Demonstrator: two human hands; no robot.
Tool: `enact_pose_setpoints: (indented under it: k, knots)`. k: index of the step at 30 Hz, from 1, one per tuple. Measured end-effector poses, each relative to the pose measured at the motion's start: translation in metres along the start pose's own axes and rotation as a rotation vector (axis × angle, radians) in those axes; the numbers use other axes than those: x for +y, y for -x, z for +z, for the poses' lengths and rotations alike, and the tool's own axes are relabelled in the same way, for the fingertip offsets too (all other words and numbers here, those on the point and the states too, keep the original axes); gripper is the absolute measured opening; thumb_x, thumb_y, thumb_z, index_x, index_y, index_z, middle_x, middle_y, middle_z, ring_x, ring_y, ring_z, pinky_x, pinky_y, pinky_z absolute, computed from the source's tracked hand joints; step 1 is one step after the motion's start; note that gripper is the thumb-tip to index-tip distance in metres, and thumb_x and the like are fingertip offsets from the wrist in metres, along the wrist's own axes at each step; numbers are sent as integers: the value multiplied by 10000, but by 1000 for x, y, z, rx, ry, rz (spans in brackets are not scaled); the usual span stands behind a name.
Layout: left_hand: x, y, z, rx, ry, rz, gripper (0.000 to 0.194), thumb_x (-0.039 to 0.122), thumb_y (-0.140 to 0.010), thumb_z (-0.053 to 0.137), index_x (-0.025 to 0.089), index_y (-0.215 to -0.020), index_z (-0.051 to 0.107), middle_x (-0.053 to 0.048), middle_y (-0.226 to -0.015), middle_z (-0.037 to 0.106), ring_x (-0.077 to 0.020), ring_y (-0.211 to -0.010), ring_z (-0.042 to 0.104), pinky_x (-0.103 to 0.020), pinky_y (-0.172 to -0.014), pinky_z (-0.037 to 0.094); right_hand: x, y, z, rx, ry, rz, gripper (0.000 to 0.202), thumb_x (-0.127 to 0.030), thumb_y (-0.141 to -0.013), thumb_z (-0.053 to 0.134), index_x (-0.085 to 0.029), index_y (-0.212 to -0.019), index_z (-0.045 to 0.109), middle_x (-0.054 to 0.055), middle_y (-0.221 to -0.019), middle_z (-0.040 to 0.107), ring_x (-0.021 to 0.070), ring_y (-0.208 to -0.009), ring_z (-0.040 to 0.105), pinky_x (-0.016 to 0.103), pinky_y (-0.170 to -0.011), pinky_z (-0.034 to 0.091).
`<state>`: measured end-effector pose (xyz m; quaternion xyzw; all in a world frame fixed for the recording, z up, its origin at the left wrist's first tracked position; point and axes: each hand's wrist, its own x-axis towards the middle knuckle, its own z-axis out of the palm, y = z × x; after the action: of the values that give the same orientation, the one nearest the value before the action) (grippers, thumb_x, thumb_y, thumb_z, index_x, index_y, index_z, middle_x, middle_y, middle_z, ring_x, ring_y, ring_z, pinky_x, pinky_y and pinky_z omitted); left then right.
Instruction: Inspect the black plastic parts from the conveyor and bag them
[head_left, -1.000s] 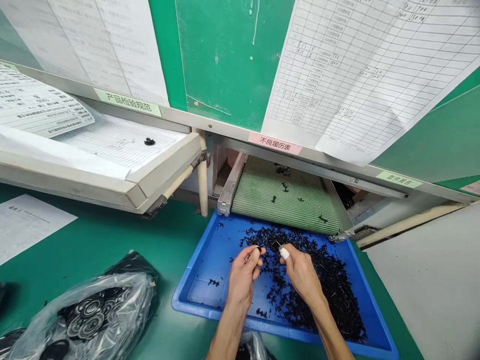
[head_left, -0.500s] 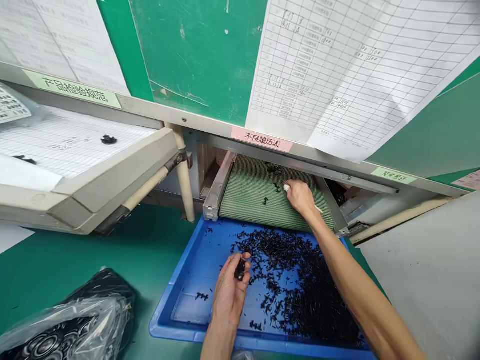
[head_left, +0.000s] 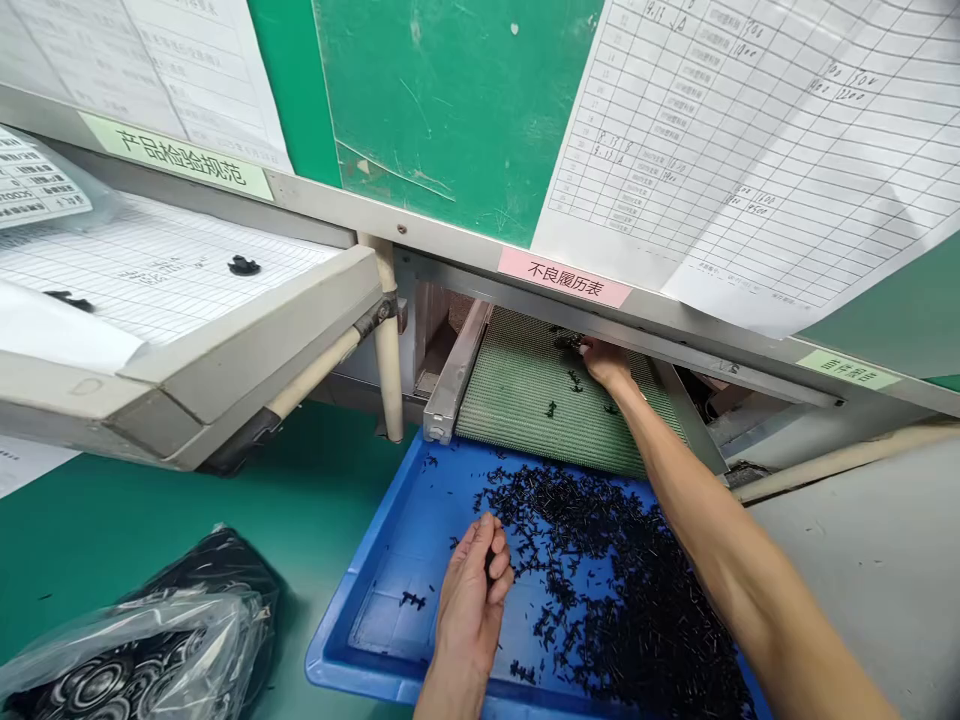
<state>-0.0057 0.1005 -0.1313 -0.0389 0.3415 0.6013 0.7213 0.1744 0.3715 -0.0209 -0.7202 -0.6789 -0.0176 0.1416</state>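
Observation:
My left hand (head_left: 474, 590) is curled closed over the blue tray (head_left: 375, 560), around a small black plastic part (head_left: 490, 562) that is mostly hidden by the fingers. My right hand (head_left: 604, 364) reaches onto the green mesh conveyor belt (head_left: 510, 400), partly under the metal rail. Its fingers are closed beside a dark clump of parts (head_left: 568, 341), with a small white bit showing at the fingertips; what they grip cannot be made out. Small black parts (head_left: 551, 409) lie on the belt, nearer me. Many tiny black pieces (head_left: 645, 590) cover the tray's right side.
A clear plastic bag (head_left: 225, 630) of black round parts lies on the green table at left. Above it juts a sloped grey shelf (head_left: 262, 310) with paper and black pieces. The metal rail (head_left: 450, 245) with labels crosses above the belt. A grey panel (head_left: 862, 560) stands at right.
My right hand has moved farther up the belt to the dark clump. My left fingers have closed more over the black part. The whole view has shifted slightly.

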Motion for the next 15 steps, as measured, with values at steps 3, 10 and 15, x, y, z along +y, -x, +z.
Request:
enact_pose_setpoints:
  k: [3,10,15]
  knots:
    - [0,-1,0,8,-5,3,309,303,-676,776,109,-856,616,42,-651,470,-7,-446,337,-112,-311,235,0,-10,8,-6,-49,5,340,-285,-849,457,-218,-1128,638,54,-1119,659,241,-990,598,300,-815,448]
    - [1,2,2,-18,-48,7,347,335,-642,796,119,-868,646,20,-702,524,-7,-470,374,-104,-320,225,-3,-15,9,14,-74,19,269,-286,-805,500,-199,-1000,663,52,-1037,675,226,-917,601,289,-771,448]
    - [0,5,5,-63,-69,28,352,354,-642,792,117,-869,666,-1,-727,543,-19,-509,414,-108,-341,238,0,46,-18,78,-14,-73,278,-209,-836,425,-158,-1002,641,117,-976,650,249,-892,581,310,-757,428]
